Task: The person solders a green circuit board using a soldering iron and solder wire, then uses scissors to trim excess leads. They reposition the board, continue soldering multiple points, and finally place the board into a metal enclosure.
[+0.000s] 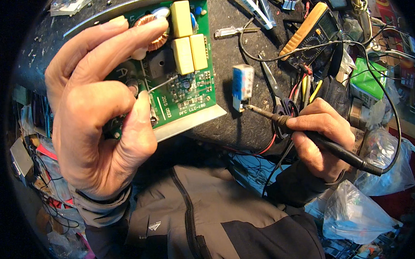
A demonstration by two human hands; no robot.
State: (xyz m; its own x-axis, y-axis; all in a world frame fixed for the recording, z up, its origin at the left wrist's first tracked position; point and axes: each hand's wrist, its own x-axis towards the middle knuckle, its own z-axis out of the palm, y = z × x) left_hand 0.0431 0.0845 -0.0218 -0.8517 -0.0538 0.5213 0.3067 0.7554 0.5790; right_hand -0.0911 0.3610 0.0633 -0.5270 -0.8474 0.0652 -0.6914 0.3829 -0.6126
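My left hand [101,96] is over a green circuit board [195,92], its thumb and forefinger pinched on a thin metal pointed piece [162,84] that reaches toward the small parts. Its other fingers stretch across a copper-wound coil [157,39]; whether they grip the board cannot be made out. Yellow block capacitors [183,55] stand on the board, and a metal strip [191,124] runs along its near edge. On the right, my right hand [322,137] is closed round a soldering iron [324,143]. The iron's tip is at the lower end of a small blue and white box [242,85].
Beyond the iron lie scissors [270,77], a clear-handled screwdriver [234,31] and a multimeter [311,39] with an orange edge. The iron's black cable [396,118] loops at the right, near a green box [368,78] and clear plastic bags [357,215]. Clutter lines the left side.
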